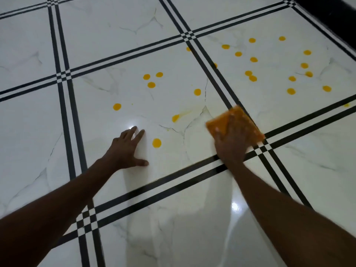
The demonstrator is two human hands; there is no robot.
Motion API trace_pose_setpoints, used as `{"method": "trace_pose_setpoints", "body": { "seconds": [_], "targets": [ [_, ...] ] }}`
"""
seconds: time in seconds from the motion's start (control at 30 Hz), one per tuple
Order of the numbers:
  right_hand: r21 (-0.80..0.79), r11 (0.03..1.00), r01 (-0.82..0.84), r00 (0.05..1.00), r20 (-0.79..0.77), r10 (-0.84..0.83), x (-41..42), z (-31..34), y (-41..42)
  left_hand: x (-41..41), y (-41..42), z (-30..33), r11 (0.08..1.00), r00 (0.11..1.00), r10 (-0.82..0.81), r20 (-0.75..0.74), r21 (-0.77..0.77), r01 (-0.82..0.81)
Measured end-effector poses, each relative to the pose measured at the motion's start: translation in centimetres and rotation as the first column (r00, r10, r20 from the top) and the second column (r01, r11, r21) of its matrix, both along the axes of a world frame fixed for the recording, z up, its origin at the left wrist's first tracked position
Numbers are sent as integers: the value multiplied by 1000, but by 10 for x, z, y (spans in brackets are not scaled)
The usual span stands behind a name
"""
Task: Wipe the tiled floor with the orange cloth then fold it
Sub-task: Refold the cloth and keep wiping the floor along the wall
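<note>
The orange cloth (240, 120) lies flat on the white tiled floor (107, 54), right of centre, beside a black stripe crossing. My right hand (230, 144) presses on the cloth's near part with fingers spread over it; the image there is motion-blurred. My left hand (128, 151) rests palm-down on the bare tile, fingers apart, holding nothing. Several round yellow spots (156, 143) dot the floor; one lies just right of my left hand, and a smeared yellow spot (175, 118) sits left of the cloth.
More yellow spots (252, 78) are scattered over the far right tile. Black double stripes (65, 116) divide the tiles. A dark wall base (335, 14) runs along the top right corner. Light glare (234, 206) reflects on the near tile.
</note>
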State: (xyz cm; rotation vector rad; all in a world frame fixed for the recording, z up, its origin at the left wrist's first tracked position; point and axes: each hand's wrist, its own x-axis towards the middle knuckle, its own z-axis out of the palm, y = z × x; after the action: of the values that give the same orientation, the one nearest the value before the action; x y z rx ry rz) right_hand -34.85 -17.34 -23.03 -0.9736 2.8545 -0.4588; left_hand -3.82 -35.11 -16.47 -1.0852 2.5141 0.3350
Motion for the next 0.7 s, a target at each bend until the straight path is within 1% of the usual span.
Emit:
{"method": "trace_pose_setpoints", "body": {
  "seconds": [0.03,0.07,0.1,0.13,0.17,0.2,0.23,0.27,0.3,0.33,0.37,0.4,0.43,0.47,0.5,0.53,0.57,0.63,0.67,0.7],
  "targets": [
    [-12,993,120,993,5,-119,17,5,24,2,1,0,1000,1000,3,8,2,-3],
    [19,981,193,981,-15,-192,47,12,46,2,0,2,1000,1000,8,11,2,-8],
    [52,979,196,980,-40,-194,79,16,63,-1,0,3,1000,1000,4,13,6,-4],
    [54,990,127,992,-16,-127,110,17,69,-3,1,5,1000,1000,-1,23,6,1],
    [28,1000,-7,1000,7,6,131,16,64,-5,2,7,1000,1000,3,29,4,-3],
    [4,983,-183,983,15,183,139,15,48,-7,1,8,1000,999,9,33,-1,-9],
    [-3,939,-343,939,-1,343,131,13,27,-8,2,8,1000,999,12,37,-1,-12],
    [4,901,-435,900,-13,435,112,12,5,-9,1,8,1000,999,10,41,3,-10],
    [27,895,-444,895,-18,445,90,9,-11,-9,1,7,1000,999,6,44,5,-7],
    [48,929,-366,930,-25,367,65,4,-18,-9,1,8,1000,999,7,50,7,-8],
    [49,976,-211,977,-23,213,42,1,-13,-8,2,9,1000,998,4,60,8,-4],
    [33,999,-8,1000,-9,8,27,-2,3,-8,4,9,1000,997,0,73,9,0],
    [6,982,190,982,21,-190,26,-1,26,-8,5,10,1000,997,2,80,3,-2],
    [-15,935,355,934,54,-354,38,3,50,-8,6,11,1000,997,9,79,0,-9],
    [1,881,473,879,71,-472,62,10,73,-10,6,13,1000,997,12,78,2,-12],
    [30,848,529,844,88,-529,97,16,91,-13,7,15,1000,996,5,84,7,-5],
    [48,855,517,848,110,-519,132,21,96,-14,7,17,1000,996,3,86,10,-4],
    [35,919,393,907,147,-394,179,26,81,-16,8,18,1000,996,16,89,13,-17],
    [42,958,283,948,142,-286,181,25,63,-16,8,17,1000,996,22,91,14,-23],
    [64,990,123,982,138,-131,166,22,43,-15,8,15,1000,995,24,93,15,-26]
  ]
}}
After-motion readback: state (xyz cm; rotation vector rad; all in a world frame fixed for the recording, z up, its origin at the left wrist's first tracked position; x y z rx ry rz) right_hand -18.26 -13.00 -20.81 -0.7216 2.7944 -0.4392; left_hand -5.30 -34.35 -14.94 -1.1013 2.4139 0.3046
